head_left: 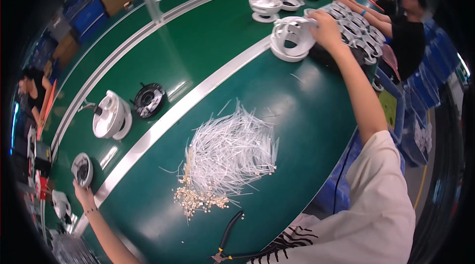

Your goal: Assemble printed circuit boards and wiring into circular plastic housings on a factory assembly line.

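My right hand [325, 29] reaches far to the right and grips the rim of a white plastic ring [293, 40], one of a small stack at the table's far edge. At the far left, my left hand [84, 194] is closed on the lower edge of a round white housing [82, 170] with a dark inside. Some of the left fingers are hidden behind it. Between my arms lies a big heap of clear thin plastic strips [232, 148] on the green table [307, 165], with many small beige pieces [200, 199] along its near side.
Black-handled pliers [221, 254] lie at the near edge. On the green conveyor [208, 31] stand a white dome-shaped unit [111, 115] and a black round part [149, 100]. More white rings [352, 29] crowd the right, beside a co-worker [408, 36]. Another person [37, 91] sits far left.
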{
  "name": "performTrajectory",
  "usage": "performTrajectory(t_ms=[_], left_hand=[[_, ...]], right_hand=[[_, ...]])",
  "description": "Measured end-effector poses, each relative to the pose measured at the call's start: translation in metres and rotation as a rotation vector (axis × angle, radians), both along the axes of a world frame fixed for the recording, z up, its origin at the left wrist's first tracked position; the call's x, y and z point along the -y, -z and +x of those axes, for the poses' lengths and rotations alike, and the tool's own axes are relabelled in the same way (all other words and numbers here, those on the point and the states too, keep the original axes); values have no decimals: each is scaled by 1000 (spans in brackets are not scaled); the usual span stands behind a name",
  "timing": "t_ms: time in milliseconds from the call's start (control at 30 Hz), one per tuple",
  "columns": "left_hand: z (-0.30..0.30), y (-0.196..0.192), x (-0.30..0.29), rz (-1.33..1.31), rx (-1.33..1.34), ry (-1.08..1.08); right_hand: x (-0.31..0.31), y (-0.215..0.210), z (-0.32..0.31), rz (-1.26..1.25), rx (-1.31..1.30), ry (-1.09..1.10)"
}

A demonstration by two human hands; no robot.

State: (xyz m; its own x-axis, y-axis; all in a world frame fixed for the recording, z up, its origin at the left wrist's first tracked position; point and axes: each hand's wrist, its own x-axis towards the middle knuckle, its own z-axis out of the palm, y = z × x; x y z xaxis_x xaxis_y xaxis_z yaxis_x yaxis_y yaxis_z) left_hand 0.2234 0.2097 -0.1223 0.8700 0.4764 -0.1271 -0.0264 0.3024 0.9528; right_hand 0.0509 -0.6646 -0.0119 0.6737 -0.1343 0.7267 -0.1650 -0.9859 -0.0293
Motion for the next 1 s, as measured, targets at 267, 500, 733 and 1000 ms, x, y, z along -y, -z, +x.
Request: performTrajectory(t_ms=[267, 500, 733, 1000], left_hand=[[-42, -105, 283, 1515, 1043, -47], [22, -70, 430, 1775, 607, 654], [48, -69, 471, 1804, -27, 849], [-27, -86, 410, 1213, 527, 483]], right_hand=[[46, -31, -21, 272, 253, 16], [-121, -52, -37, 620, 104, -393], [-192, -34, -74, 644, -319, -578], [-252, -39, -41, 800, -343, -844]])
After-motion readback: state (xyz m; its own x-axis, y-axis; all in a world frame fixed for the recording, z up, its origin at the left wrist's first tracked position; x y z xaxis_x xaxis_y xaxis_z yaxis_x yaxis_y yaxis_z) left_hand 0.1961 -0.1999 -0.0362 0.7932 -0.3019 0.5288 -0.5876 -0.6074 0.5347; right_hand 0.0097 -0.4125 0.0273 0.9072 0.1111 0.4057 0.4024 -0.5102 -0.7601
